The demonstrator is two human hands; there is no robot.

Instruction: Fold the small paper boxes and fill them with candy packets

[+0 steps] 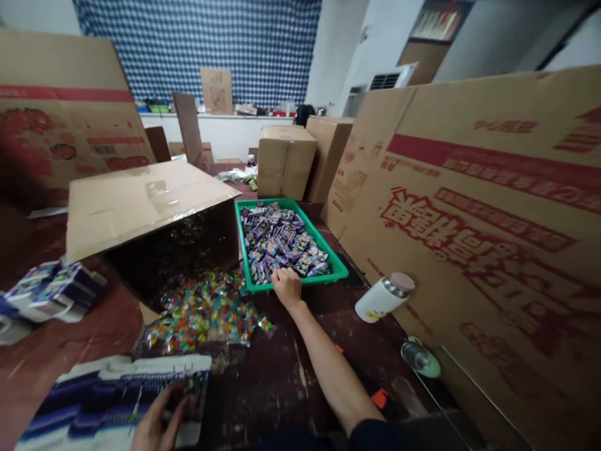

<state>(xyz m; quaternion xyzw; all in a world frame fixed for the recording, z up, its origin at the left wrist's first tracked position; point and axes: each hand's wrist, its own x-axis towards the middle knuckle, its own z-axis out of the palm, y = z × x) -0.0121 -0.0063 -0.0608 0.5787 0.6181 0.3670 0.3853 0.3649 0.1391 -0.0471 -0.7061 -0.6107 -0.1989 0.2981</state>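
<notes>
My right hand (pixel 286 285) reaches forward to the near rim of a green tray (pixel 344 268) heaped with small purple packets (pixel 280 241). Its fingers are curled down into the packets at the tray's front edge; what they hold is hidden. My left hand (pixel 162 421) rests at the bottom of the view on a flat blue-and-white printed box (pixel 94 401), fingers bent and pressing on its top. Clear bags of colourful sweets (pixel 206 310) lie on the dark table between the two hands, spilling from a tipped cardboard box (pixel 141 210).
Large printed cardboard sheets stand at the right (pixel 493 219) and the left (pixel 56 113). A white bottle (pixel 382 297) lies on its side near the tray, a green lid (pixel 420 358) beside it. Blue-and-white cartons (pixel 51 288) are stacked at left. Closed boxes (pixel 286 160) stand behind the tray.
</notes>
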